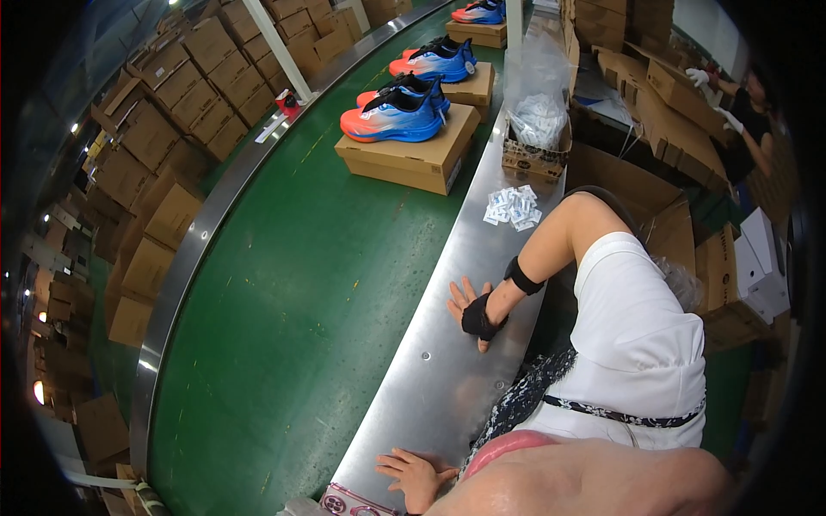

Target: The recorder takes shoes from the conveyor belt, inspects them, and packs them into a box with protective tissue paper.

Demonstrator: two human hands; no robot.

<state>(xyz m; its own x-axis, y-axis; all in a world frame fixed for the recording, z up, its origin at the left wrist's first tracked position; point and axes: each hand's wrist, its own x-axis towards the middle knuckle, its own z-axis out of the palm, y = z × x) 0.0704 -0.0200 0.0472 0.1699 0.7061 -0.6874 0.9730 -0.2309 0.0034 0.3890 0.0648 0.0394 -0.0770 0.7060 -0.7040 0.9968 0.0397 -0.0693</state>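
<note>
My right hand [478, 314], in a black fingerless wrist support, rests palm down with spread fingers on the metal ledge [447, 361] along the conveyor. Farther down the same ledge, my left hand [415, 478] also lies flat, fingers apart and holding nothing. Beside it at the lower edge is a pink-framed phone [353, 502], partly cut off. Up the ledge from my right hand sits a loose pile of small white sachets [514, 207]. Behind the pile, an open carton [535, 159] holds a clear bag of more sachets [539, 120].
On the green belt [292, 344], blue-and-orange sneakers [400, 116] stand on brown shoeboxes [409, 155] in a row. Stacked cartons [176, 95] line the far side. At the upper right, a person with white gloves [730, 120] handles cardboard. An open carton [641, 193] stands behind my right arm.
</note>
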